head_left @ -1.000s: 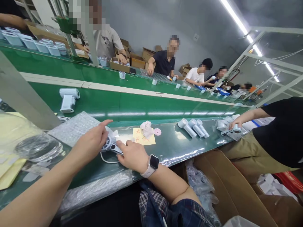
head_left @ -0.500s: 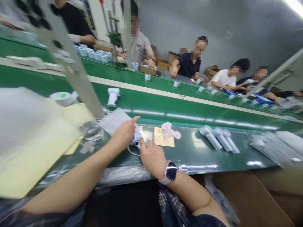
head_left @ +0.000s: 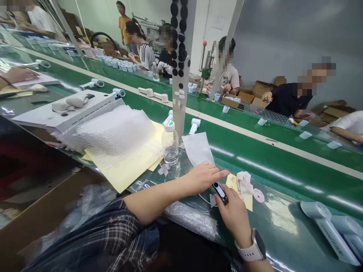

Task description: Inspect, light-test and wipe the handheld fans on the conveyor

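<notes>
Device (head_left: 220,192) in right hand (head_left: 235,211), green bench (head_left: 263,223), conveyor (head_left: 283,166), grey wall (head_left: 272,34)

I see a black-and-white handheld device (head_left: 220,192), white watch strap (head_left: 250,252), dark plaid sleeve (head_left: 120,232) and, by the green bench (head_left: 272,234)'s far edge, a red-lettered yellow note (head_left: 248,202).

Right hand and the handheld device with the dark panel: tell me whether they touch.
Touching. The head view shows the right hand holding the handheld device between thumb and fingers.
</notes>
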Action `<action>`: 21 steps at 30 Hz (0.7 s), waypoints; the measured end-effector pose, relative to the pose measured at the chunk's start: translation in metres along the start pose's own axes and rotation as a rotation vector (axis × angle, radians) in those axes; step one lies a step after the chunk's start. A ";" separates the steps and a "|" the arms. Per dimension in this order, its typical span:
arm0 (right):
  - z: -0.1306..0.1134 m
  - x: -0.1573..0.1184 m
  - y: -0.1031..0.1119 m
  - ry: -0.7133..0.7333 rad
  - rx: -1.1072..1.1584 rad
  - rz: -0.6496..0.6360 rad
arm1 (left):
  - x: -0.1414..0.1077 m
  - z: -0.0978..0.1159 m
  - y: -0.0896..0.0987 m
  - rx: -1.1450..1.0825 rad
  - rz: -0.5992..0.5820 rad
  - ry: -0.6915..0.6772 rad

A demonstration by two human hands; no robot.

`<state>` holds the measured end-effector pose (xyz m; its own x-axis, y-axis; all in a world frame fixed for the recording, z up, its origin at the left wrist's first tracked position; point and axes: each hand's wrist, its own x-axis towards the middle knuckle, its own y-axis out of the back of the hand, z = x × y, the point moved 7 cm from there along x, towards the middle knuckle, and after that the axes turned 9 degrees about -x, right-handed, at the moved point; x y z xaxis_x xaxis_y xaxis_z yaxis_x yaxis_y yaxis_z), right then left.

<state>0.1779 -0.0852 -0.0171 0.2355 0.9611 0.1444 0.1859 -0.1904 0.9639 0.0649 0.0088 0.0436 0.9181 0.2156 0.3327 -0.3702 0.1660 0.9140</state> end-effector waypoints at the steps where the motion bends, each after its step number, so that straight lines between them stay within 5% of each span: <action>1: 0.000 -0.001 -0.005 -0.002 0.032 -0.015 | 0.000 -0.001 -0.001 0.011 -0.034 0.027; 5: -0.002 -0.004 -0.008 0.022 0.053 -0.081 | 0.002 -0.022 -0.002 -0.106 -0.109 0.229; 9: 0.026 -0.002 0.020 -0.048 0.129 -0.098 | -0.002 -0.056 0.004 -0.299 -0.045 0.533; 15: 0.077 -0.012 0.042 -0.469 0.458 -0.019 | -0.001 -0.059 -0.016 -0.542 -0.129 0.561; 21: 0.058 -0.018 0.030 -0.407 0.790 0.125 | 0.005 -0.062 -0.059 -0.704 -0.169 0.602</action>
<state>0.2349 -0.1197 -0.0043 0.5903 0.8072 0.0028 0.7030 -0.5158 0.4896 0.0824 0.0595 -0.0227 0.8124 0.5642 -0.1472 -0.4201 0.7415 0.5232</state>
